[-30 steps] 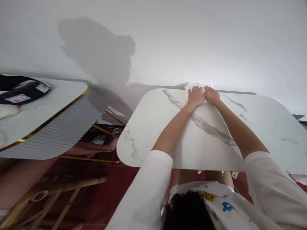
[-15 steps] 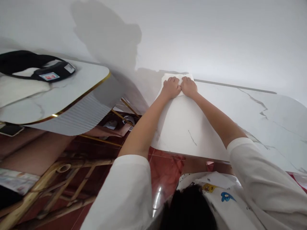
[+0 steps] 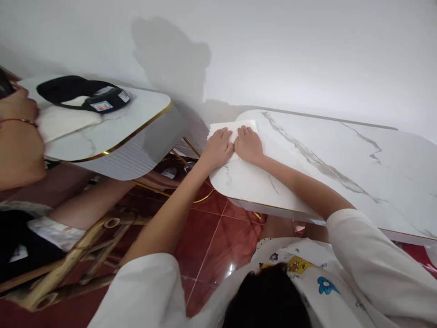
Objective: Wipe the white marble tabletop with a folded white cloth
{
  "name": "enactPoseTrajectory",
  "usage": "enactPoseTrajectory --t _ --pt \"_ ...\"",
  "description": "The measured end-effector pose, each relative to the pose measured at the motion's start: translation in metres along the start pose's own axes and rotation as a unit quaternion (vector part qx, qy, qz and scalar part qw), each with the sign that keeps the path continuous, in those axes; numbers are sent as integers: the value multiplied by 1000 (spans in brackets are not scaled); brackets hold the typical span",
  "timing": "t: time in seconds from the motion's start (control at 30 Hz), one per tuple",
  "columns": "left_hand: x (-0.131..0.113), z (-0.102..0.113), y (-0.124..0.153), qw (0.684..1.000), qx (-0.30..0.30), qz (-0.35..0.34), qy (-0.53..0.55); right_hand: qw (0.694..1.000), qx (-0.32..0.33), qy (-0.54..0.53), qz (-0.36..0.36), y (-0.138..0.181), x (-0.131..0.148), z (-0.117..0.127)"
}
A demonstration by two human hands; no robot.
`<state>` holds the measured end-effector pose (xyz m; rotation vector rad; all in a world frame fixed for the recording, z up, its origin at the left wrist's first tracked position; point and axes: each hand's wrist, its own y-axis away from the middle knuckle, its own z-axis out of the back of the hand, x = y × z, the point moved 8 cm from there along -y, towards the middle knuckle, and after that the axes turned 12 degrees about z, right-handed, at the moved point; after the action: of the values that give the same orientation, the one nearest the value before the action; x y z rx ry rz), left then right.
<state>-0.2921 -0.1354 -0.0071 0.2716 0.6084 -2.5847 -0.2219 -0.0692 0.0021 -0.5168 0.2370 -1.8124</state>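
Observation:
A white cloth [image 3: 251, 125] with a wavy left edge lies spread at the left end of a white marble-patterned table [image 3: 324, 159]. My left hand [image 3: 219, 148] presses down on its left part with fingers laid flat. Beside it, my right hand [image 3: 248, 143] rests flat on the right part, the two thumbs almost touching. Both palms hide the middle of the cloth. Grey veins cross the tabletop to the right of my hands.
To the left stands a second marble-patterned table [image 3: 150, 107] with a gold edge. On it lie a black strap-like headgear [image 3: 109, 98] and a white cloth [image 3: 68, 122]. Another person's arm [image 3: 20, 146] reaches in at far left, above a bamboo chair [image 3: 58, 273]. A wall [image 3: 290, 54] runs behind.
Both hands have slid the cloth left and toward me, from the table's back edge to its left end. The view has shifted, and another person's arm now shows at the left.

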Motion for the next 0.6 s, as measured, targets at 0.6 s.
enactPoseTrajectory --t 0.6 --pt "-79 38 134 989 -19 94 -114 997 34 -42 62 117 54 48"
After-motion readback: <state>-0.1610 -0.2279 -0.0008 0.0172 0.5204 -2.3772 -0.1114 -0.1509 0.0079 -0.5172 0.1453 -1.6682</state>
